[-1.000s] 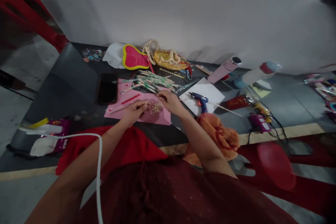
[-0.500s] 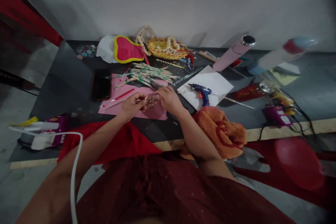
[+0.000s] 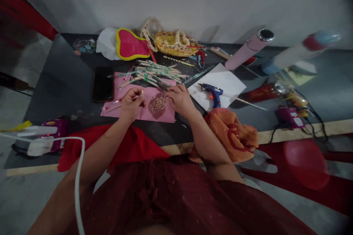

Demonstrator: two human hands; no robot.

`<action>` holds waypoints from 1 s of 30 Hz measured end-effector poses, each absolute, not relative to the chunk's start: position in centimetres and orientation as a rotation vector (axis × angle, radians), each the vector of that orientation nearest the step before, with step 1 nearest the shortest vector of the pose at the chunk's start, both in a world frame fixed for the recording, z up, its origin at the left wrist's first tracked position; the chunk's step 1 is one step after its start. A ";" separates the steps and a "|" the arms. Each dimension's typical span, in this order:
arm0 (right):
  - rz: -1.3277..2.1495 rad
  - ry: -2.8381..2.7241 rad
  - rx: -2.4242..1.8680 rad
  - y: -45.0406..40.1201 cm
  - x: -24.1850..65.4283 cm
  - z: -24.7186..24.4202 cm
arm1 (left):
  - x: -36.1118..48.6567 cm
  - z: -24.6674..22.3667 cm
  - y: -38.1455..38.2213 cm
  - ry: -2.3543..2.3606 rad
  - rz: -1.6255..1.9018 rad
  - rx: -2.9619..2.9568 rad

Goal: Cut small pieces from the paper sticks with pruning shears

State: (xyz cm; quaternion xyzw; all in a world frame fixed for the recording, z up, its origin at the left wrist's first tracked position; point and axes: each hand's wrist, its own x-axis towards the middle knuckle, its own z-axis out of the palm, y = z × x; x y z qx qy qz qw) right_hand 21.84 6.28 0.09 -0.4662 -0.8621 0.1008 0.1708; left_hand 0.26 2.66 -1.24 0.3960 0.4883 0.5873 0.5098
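A pink sheet (image 3: pixel 143 114) lies on the dark table, bearing a small heap of short brown pieces (image 3: pixel 159 105). Left of the heap, my left hand (image 3: pixel 132 102) pinches a small pale piece between thumb and fingertips. At the heap's right side is my right hand (image 3: pixel 180 99), its fingers bent together near the sheet's edge; whatever they may hold is too small to make out. Just behind both hands lies a pile of wooden sticks with green wrapping (image 3: pixel 157 71). A red stick, partly hidden by my left hand, rests on the sheet.
A phone (image 3: pixel 103 84) lies at the left. A blue glue gun (image 3: pixel 213 92) rests on white paper (image 3: pixel 227 77), with an orange towel (image 3: pixel 231 136) before it. Farther back stand a yellow basket (image 3: pixel 176 48) and a pink flask (image 3: pixel 248 49). A white cable (image 3: pixel 78 180) crosses my left arm.
My left hand has moved left, away from the heap, with the pale piece in its fingers. More of the brown pieces now shows between my hands. The camera view has shifted slightly.
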 end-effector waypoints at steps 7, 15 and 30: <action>0.279 -2.488 -1.304 5.9 21.6 0.0 | -0.2 -1.5 3.0 1.189 1.475 0.921; 0.275 -2.541 -1.244 5.7 21.1 -0.4 | -0.2 -1.3 3.0 1.183 1.511 0.906; 0.299 -2.532 -1.175 5.5 20.7 -0.7 | -0.2 -1.5 3.2 1.175 1.493 0.867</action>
